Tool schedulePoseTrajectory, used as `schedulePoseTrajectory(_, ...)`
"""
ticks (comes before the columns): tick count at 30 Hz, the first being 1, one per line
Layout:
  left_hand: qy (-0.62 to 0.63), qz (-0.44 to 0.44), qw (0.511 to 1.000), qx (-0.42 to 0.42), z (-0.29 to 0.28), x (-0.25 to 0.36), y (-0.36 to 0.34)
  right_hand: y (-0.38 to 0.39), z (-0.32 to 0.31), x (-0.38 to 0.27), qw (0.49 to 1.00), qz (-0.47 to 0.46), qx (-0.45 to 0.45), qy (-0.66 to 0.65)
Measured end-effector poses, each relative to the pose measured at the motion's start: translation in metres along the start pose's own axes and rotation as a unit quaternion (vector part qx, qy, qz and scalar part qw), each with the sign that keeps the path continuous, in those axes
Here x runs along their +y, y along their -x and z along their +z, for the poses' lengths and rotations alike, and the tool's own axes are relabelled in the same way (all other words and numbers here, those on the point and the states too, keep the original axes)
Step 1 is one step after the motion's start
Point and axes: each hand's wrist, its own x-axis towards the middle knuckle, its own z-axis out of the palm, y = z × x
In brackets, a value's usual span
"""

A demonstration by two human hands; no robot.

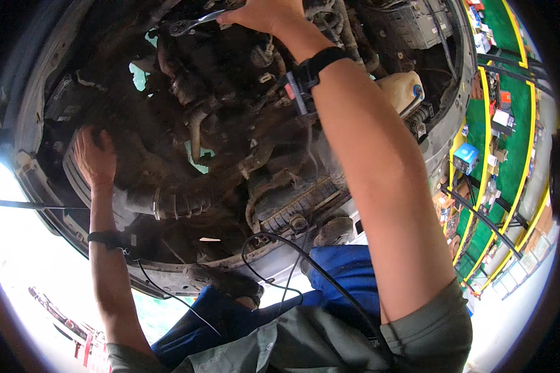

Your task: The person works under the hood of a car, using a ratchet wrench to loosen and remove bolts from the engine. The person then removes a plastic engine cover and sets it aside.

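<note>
The right hand point(264, 13) is cut off by the top edge, so its grip on the ratchet wrench point(193, 23) is partly hidden, and the small boxes point(491, 105) at right are too small to tell.

My arms are bare up to the short grey-green sleeves of my shirt. On my right wrist point(317, 68) I wear a black strap with a small black device and a red part. My left wrist point(106, 238) has a black band also; thin black cables run from both bands. My trousers are blue.
</note>
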Motion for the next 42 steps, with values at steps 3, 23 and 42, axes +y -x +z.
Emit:
schedulePoseTrajectory(3,0.022,0.007,1.000,-0.014,-0.002,0.002,0.000,0.001,0.001,-0.003,0.999,-0.013,-0.005,0.042)
schedulePoseTrajectory(23,0.043,-0.012,0.999,-0.004,-0.005,0.009,0.000,0.002,0.025,-0.013,0.979,-0.029,0.071,0.187)
schedulePoseTrajectory(42,0.083,0.012,0.993,-0.084,-0.021,0.013,-0.009,-0.052,0.032,-0.008,0.920,-0.111,0.036,0.375)
